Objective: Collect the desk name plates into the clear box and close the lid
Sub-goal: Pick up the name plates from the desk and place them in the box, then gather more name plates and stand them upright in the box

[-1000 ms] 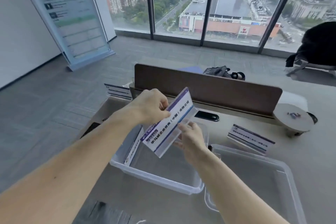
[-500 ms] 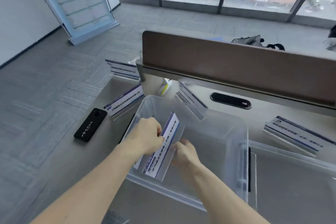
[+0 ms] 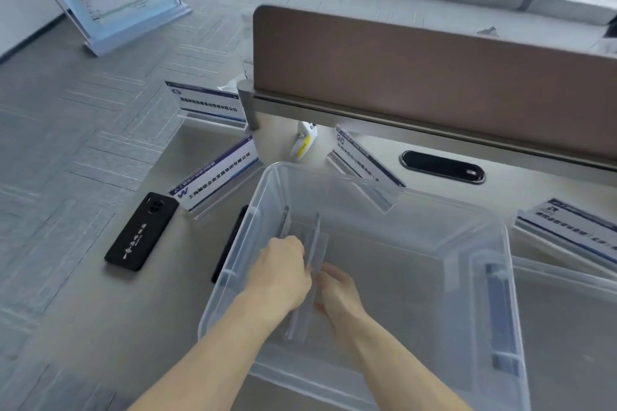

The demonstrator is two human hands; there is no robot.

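Observation:
Both hands reach down into the clear box (image 3: pixel 480 237) on the desk. My left hand (image 3: pixel 282 274) and my right hand (image 3: pixel 337 290) grip one acrylic name plate (image 3: pixel 312 253), held on edge near the box's left wall. A second plate (image 3: pixel 285 220) stands just left of it inside the box. Outside the box, more name plates stand on the desk: one at the far left (image 3: pixel 207 105), one beside the box's left corner (image 3: pixel 217 173), one behind the box (image 3: pixel 364 160) and one at the right edge (image 3: pixel 574 227).
The box's clear lid (image 3: pixel 567 327) lies flat to the right. A black phone (image 3: pixel 142 230) lies on the desk's left side. A brown divider panel (image 3: pixel 434 77) runs along the desk's back, with a black cable slot (image 3: pixel 442 167) and a small white-yellow object (image 3: pixel 303 143) below it.
The plate went from above the box down inside it and turned upright on edge, with both hands following. The camera tilted down and closer to the desk.

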